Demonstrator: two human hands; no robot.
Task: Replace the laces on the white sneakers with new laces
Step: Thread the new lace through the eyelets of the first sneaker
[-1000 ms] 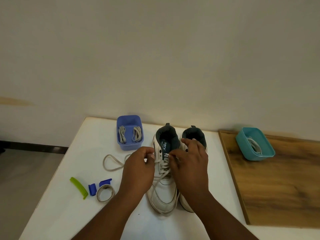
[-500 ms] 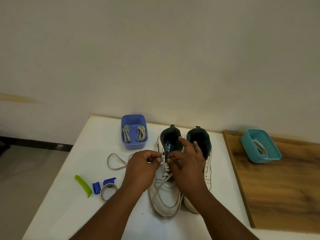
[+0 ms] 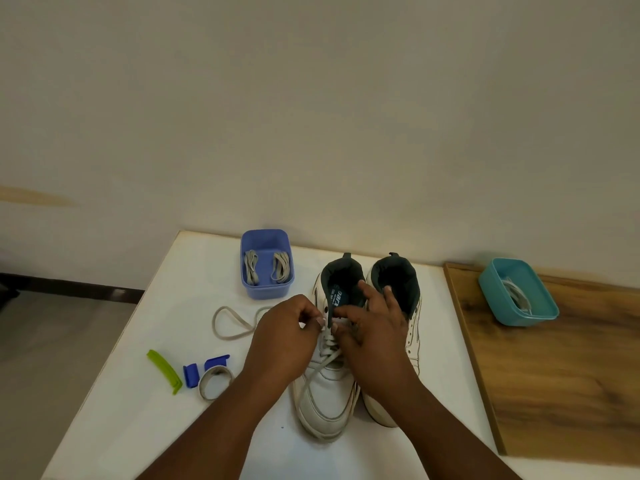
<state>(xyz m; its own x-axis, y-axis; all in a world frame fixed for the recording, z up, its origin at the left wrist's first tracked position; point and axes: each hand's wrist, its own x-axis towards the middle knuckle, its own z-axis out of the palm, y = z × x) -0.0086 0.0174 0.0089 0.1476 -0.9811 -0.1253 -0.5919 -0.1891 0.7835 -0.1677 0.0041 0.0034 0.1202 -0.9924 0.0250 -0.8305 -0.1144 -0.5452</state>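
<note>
— What's changing?
— Both hands are inching up the left sneaker (image 3: 325, 393), mid-bench: left hand (image 3: 284, 336) pinching the lace (image 3: 320, 363), right hand (image 3: 372, 327) gripping the tongue (image 3: 336, 297).
— Meaning?
— Probably nearing the top eyelets.

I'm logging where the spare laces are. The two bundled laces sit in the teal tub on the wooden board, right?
Not quite. In the head view the two bundled laces sit in the blue tub on the white table. The teal tub is indeed on the wooden board.
</note>
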